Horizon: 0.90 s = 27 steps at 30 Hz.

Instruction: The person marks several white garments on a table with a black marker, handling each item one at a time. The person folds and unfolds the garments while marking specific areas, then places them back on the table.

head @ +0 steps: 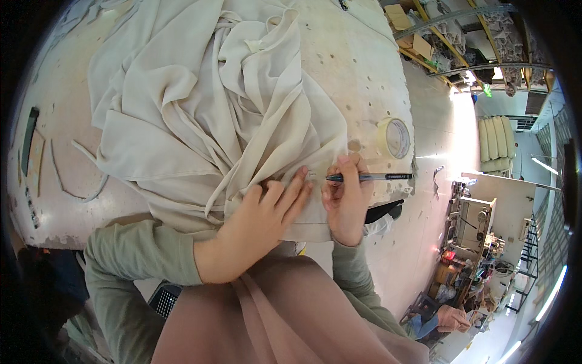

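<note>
A large heap of cream fabric (195, 113) lies crumpled over the worn table (363, 82) before me. My left hand (261, 218) rests flat on the fabric near the table's front edge, its fingertips pressing the cloth and slightly spread. Just to the right of them, small dark writing shows on the cloth. In my right hand (348, 195) is a pen (377, 177), held almost level between thumb and fingers, its dark tip pointing left towards that writing. Whether the tip touches the cloth I cannot tell.
A roll of masking tape (394, 138) stands near the table's right edge. At the far left lie a dark, narrow object (30, 141) and a loose fabric strip (84, 199). A black item (384, 210) is by the right front corner. A person (436, 322) sits farther off at lower right.
</note>
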### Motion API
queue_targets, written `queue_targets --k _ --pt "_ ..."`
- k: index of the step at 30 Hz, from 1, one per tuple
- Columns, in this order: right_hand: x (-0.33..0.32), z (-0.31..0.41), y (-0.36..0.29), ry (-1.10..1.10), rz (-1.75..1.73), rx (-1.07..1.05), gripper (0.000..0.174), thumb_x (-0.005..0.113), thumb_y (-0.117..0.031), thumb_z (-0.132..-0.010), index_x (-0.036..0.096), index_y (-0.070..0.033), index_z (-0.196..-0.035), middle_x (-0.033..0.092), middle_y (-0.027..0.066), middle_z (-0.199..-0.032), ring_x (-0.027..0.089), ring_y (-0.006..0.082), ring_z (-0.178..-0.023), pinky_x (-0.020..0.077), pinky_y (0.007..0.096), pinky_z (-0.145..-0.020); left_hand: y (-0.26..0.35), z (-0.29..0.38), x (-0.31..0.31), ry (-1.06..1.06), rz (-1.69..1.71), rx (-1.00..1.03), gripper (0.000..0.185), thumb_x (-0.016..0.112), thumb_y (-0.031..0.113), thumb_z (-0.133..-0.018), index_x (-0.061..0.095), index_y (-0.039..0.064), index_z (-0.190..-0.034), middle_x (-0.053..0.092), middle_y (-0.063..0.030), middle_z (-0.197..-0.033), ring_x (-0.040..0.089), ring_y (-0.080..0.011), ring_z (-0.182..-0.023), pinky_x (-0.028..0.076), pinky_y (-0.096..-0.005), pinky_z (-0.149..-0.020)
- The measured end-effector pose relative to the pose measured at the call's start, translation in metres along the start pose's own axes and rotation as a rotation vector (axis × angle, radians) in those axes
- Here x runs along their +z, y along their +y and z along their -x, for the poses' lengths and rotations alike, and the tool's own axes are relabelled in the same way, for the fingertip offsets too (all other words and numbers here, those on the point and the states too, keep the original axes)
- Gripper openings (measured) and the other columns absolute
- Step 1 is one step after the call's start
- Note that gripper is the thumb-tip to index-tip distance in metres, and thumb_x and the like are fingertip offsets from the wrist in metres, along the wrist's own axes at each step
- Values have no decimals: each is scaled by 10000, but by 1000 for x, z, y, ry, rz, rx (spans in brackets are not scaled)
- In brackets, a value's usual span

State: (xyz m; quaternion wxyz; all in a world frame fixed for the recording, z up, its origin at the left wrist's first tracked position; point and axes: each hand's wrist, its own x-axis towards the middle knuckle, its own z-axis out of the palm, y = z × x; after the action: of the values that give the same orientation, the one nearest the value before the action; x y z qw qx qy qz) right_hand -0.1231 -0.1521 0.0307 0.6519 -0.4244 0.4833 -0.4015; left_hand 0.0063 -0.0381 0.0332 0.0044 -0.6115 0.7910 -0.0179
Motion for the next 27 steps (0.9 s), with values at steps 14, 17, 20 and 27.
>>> queue_targets --k 14,17,20,27 --pt "-5 -4 30 3 551 -171 254 692 -102 -860 509 -36 -697 535 22 -566 501 86 -475 399 282 -460 -9 -1 4 -87 106 70 868 714 519 -709 433 87 -1408 291 -177 -1548 437 -218 -1054 383 -339 -937" --pt "-7 -6 32 -25 524 -170 266 695 -115 -856 507 -35 -686 521 29 -549 498 92 -495 403 289 -481 -10 0 3 -107 93 84 859 710 524 -718 435 82 -1402 281 -184 -1550 435 -212 -1049 373 -336 -943" --pt "-8 -8 35 -12 599 -290 269 704 -106 -836 500 -33 -675 499 37 -534 480 97 -506 404 299 -491 -10 -1 1 -131 85 85 861 707 530 -726 433 69 -1399 270 -184 -1555 433 -208 -1042 364 -334 -948" --pt "-13 -9 41 -18 683 -338 263 723 -109 -802 509 -35 -667 511 56 -543 459 124 -485 403 311 -490 -12 -1 0 -136 -6 113 773 594 564 -824 426 70 -1394 308 -179 -1539 396 -203 -1047 355 -313 -882"
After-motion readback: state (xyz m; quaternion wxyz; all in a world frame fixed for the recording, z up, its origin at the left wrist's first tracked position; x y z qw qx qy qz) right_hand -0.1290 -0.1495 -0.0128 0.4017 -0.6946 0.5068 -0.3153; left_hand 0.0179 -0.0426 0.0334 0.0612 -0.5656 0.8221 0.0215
